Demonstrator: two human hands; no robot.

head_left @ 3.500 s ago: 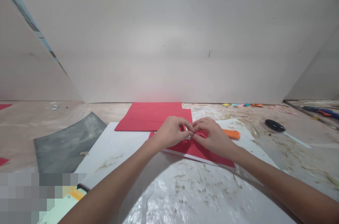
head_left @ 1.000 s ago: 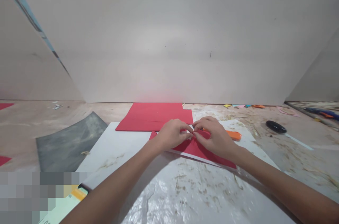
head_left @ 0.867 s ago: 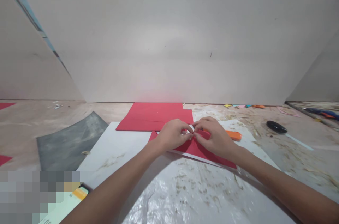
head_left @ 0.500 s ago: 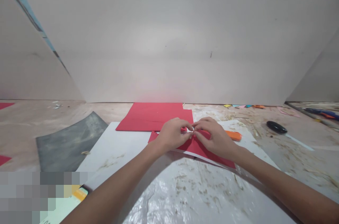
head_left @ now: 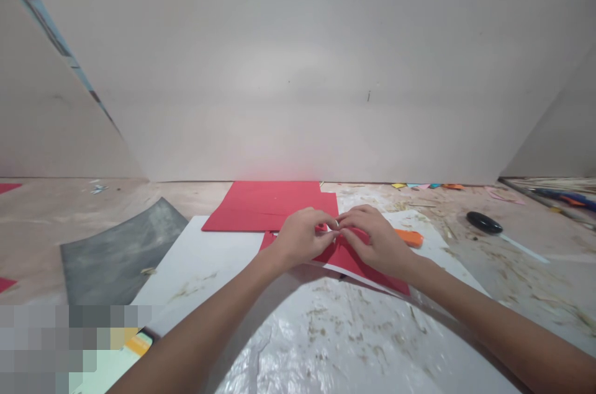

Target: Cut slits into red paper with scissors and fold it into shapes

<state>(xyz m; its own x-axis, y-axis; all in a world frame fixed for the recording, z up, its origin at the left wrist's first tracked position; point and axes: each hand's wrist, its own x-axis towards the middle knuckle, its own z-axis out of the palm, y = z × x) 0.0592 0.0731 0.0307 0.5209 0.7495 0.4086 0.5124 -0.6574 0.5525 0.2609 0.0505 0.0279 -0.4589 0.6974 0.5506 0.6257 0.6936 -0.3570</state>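
My left hand point(head_left: 300, 237) and my right hand point(head_left: 372, 240) meet fingertip to fingertip over a red paper sheet point(head_left: 358, 265) lying on a white board point(head_left: 209, 257). Both hands pinch a small raised fold of the red paper between thumb and fingers. The pinched part is mostly hidden by my fingers. A larger red sheet point(head_left: 270, 203) lies flat just behind my hands. An orange cutter point(head_left: 410, 237) rests right of my right hand.
A grey sheet point(head_left: 116, 251) lies at left. A black-handled tool point(head_left: 487, 223) sits at right, with coloured paper scraps point(head_left: 426, 185) and sticks point(head_left: 554, 186) by the white backboard point(head_left: 298, 71). Glossy plastic point(head_left: 335, 344) covers the near table.
My hands have stayed at the same spot, fingers working the fold slightly. The near edge of the red sheet has lifted a little off the board.
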